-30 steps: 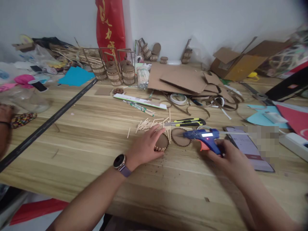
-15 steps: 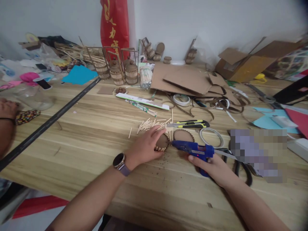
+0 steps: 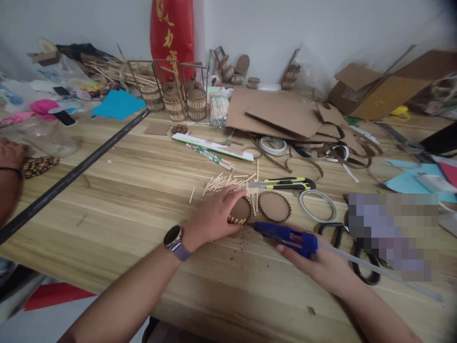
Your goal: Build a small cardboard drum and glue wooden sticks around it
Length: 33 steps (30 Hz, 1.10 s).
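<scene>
My right hand (image 3: 321, 264) is wrapped round a blue hot glue gun (image 3: 285, 237), with a clear glue stick trailing out of its back. The nozzle points left, close to a round cardboard base (image 3: 240, 209) with a scalloped rim. Fingers and thumb of my left hand (image 3: 214, 214) curve around that base at its left edge, gripping it. Short sticks stand along the base's near rim. A second cardboard base (image 3: 274, 206) lies to the right, apart from both hands. Behind them is a pile of short wooden sticks (image 3: 223, 182).
A utility knife (image 3: 285, 184), a roll of tape (image 3: 317, 206) and black-handled scissors (image 3: 366, 267) lie near my right hand. Small finished baskets (image 3: 196, 105) and cardboard sheets (image 3: 278, 112) stand farther back. Another person's hand (image 3: 10, 157) rests at the left.
The glue gun has dropped down toward me, its nozzle drawing slightly away from the bases and its body tilting. My left hand stays at the same base.
</scene>
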### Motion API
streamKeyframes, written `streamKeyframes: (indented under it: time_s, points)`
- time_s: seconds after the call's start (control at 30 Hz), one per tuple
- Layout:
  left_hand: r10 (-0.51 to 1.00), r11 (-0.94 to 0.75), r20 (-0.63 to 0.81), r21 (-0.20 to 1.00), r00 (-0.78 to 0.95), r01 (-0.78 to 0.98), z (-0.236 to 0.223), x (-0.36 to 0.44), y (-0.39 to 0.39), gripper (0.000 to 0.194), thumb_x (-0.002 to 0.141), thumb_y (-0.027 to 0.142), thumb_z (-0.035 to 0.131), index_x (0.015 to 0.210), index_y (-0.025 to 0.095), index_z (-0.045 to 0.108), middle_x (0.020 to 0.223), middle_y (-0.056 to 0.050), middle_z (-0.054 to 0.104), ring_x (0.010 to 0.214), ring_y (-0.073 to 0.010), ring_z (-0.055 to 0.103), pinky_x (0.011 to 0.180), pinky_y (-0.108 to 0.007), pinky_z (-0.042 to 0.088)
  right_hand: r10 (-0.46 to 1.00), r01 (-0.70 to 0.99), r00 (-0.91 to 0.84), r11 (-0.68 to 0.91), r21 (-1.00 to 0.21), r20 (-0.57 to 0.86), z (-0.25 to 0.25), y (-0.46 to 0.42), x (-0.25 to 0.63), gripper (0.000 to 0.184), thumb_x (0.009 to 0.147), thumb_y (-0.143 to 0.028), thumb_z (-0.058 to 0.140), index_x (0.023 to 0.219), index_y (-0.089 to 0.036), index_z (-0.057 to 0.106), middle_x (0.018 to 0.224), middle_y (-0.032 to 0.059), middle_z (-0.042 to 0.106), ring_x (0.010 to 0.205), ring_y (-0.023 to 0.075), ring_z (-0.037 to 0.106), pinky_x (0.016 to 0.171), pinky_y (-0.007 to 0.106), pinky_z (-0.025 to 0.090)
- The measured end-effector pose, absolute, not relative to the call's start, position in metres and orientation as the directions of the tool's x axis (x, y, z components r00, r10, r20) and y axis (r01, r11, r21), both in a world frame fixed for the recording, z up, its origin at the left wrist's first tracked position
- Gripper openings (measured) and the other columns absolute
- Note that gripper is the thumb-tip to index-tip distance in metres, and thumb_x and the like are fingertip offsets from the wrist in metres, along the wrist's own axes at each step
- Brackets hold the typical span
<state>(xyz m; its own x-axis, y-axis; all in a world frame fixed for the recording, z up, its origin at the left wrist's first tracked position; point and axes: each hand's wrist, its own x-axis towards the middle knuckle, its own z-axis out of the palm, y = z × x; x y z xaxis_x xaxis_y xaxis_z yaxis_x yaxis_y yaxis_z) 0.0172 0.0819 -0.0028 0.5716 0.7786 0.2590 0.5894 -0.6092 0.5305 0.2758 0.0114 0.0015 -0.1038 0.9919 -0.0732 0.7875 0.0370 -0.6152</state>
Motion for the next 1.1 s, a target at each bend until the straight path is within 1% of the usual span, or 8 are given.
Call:
streamKeyframes:
  time_s: [0.13, 0.27, 0.4, 0.53, 0.7, 0.83, 0.97, 1.1]
  points:
    - [0.777, -0.612, 0.262, 0.525, 0.573, 0.591, -0.003, 0.017, 0.082, 0.078, 0.072, 0.02, 0.077, 0.139, 0.024, 0.037, 0.146, -0.015, 0.044, 0.136, -0.0309, 0.043, 0.112, -0.051, 0.038, 0.991, 0.835, -0.126, 0.087, -0.544, -0.034, -0.001, 0.01, 0.278, 0.049, 0.075, -0.065, 0.057, 0.089, -0.023, 0.079, 0.093, 0.0098, 0.078, 0.09, 0.0324, 0.073, 0.081, 0.043, 0.06]
    - [0.777, -0.613, 0.256, 0.515, 0.575, 0.599, -0.004, 0.017, 0.082, 0.078, 0.072, 0.021, 0.078, 0.139, 0.021, 0.038, 0.145, -0.016, 0.044, 0.136, -0.0308, 0.044, 0.112, -0.05, 0.039, 0.988, 0.848, -0.153, 0.145, -0.51, 0.028, 0.002, 0.01, 0.273, 0.047, 0.077, -0.062, 0.056, 0.09, -0.023, 0.078, 0.09, 0.0093, 0.079, 0.088, 0.0311, 0.074, 0.078, 0.04, 0.061]
    - [0.777, -0.612, 0.256, 0.518, 0.575, 0.598, -0.004, 0.017, 0.082, 0.078, 0.071, 0.021, 0.078, 0.139, 0.022, 0.038, 0.145, -0.015, 0.044, 0.136, -0.0309, 0.044, 0.112, -0.051, 0.039, 0.975, 0.817, -0.213, 0.213, -0.536, 0.063, 0.012, 0.011, 0.263, 0.04, 0.082, -0.055, 0.052, 0.083, -0.022, 0.075, 0.081, 0.0076, 0.078, 0.077, 0.027, 0.074, 0.071, 0.035, 0.061]
    - [0.776, -0.614, 0.258, 0.518, 0.575, 0.596, -0.004, 0.017, 0.082, 0.077, 0.072, 0.022, 0.077, 0.139, 0.022, 0.038, 0.146, -0.015, 0.044, 0.135, -0.0307, 0.044, 0.112, -0.051, 0.039, 0.963, 0.786, -0.247, 0.262, -0.561, 0.103, 0.012, 0.012, 0.261, 0.038, 0.085, -0.053, 0.049, 0.081, -0.023, 0.073, 0.079, 0.0058, 0.077, 0.071, 0.0234, 0.073, 0.065, 0.029, 0.059]
    - [0.781, -0.609, 0.252, 0.515, 0.572, 0.604, -0.004, 0.017, 0.082, 0.076, 0.073, 0.022, 0.076, 0.14, 0.021, 0.039, 0.146, -0.015, 0.044, 0.136, -0.0303, 0.044, 0.113, -0.049, 0.038, 0.961, 0.798, -0.236, 0.275, -0.536, 0.142, 0.008, 0.012, 0.263, 0.038, 0.084, -0.054, 0.05, 0.086, -0.024, 0.074, 0.081, 0.0061, 0.078, 0.074, 0.0246, 0.073, 0.067, 0.032, 0.06]
    - [0.783, -0.604, 0.241, 0.513, 0.574, 0.609, -0.003, 0.017, 0.081, 0.077, 0.072, 0.022, 0.077, 0.14, 0.019, 0.039, 0.146, -0.015, 0.044, 0.136, -0.0304, 0.044, 0.113, -0.049, 0.038, 0.968, 0.814, -0.219, 0.249, -0.524, 0.121, 0.013, 0.012, 0.26, 0.035, 0.081, -0.051, 0.052, 0.084, -0.023, 0.074, 0.081, 0.0073, 0.078, 0.075, 0.0254, 0.074, 0.068, 0.033, 0.06]
    - [0.785, -0.6, 0.236, 0.518, 0.573, 0.61, -0.001, 0.017, 0.081, 0.077, 0.072, 0.021, 0.077, 0.139, 0.017, 0.041, 0.145, -0.017, 0.045, 0.135, -0.0311, 0.044, 0.113, -0.049, 0.038, 0.967, 0.797, -0.23, 0.251, -0.55, 0.108, 0.019, 0.013, 0.257, 0.034, 0.082, -0.049, 0.051, 0.081, -0.022, 0.073, 0.08, 0.0074, 0.078, 0.073, 0.0244, 0.074, 0.067, 0.032, 0.06]
    - [0.784, -0.601, 0.245, 0.528, 0.571, 0.6, -0.001, 0.017, 0.081, 0.076, 0.072, 0.021, 0.076, 0.139, 0.02, 0.04, 0.145, -0.016, 0.045, 0.135, -0.0313, 0.044, 0.112, -0.051, 0.039, 0.965, 0.772, -0.249, 0.246, -0.586, 0.078, 0.02, 0.013, 0.255, 0.032, 0.082, -0.047, 0.051, 0.078, -0.023, 0.072, 0.077, 0.0058, 0.077, 0.071, 0.0231, 0.073, 0.067, 0.031, 0.059]
